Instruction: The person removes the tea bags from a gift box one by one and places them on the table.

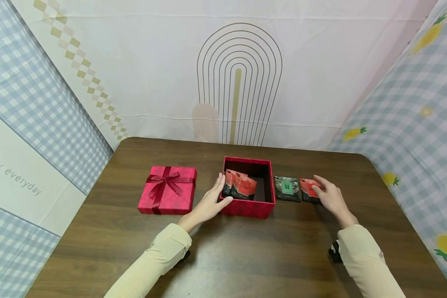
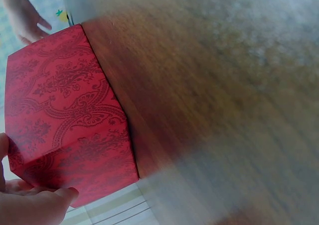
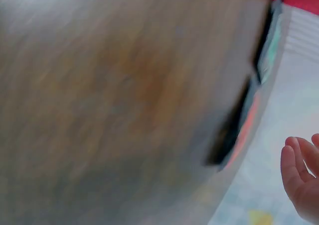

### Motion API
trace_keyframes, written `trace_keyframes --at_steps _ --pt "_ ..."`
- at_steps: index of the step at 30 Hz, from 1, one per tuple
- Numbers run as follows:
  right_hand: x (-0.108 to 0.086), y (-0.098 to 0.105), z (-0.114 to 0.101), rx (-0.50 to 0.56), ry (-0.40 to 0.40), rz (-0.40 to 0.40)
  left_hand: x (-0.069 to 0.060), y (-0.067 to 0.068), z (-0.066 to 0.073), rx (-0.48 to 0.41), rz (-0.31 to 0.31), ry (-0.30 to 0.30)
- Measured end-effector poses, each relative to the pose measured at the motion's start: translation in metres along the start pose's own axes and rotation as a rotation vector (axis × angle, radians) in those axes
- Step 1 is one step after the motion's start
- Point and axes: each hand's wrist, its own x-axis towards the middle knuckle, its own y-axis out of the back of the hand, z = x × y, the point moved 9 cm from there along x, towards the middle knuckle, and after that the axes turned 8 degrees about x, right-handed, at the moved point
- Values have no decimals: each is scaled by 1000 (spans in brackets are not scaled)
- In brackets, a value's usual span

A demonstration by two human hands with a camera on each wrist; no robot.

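A red patterned gift box (image 1: 247, 208) stands without its lid at the middle of the table, with red-and-black packets (image 1: 244, 187) leaning inside its left part. My left hand (image 1: 207, 203) rests against the box's left side, fingers straight and thumb at the near left corner. In the left wrist view its thumb and fingers (image 2: 37, 207) touch the box's patterned wall (image 2: 65, 95). My right hand (image 1: 333, 200) hovers at a red-and-black packet (image 1: 308, 190) lying flat right of the box. The right wrist view shows that hand (image 3: 304, 177) apart from the packet, its fingers loosely bent.
Between the box and the red packet lies a green-and-black packet (image 1: 287, 188). The box lid (image 1: 167, 191), topped with a dark red ribbon bow, sits at the left on the brown wooden table (image 1: 246, 256). Printed cloth (image 1: 152, 70) hangs behind and at both sides.
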Motion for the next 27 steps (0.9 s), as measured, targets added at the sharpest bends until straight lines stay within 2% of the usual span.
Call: trace_keyframes --at_steps 9,15,27 --pt "4 -15 -44 140 94 -2 -1 -1 -1 -1 -9 13" --pt "7 -26 -72 167 168 -4 -1 -1 0 -6 -3 13" --pt "10 -49 -114 245 198 -91 0 1 1 -7 4 8"
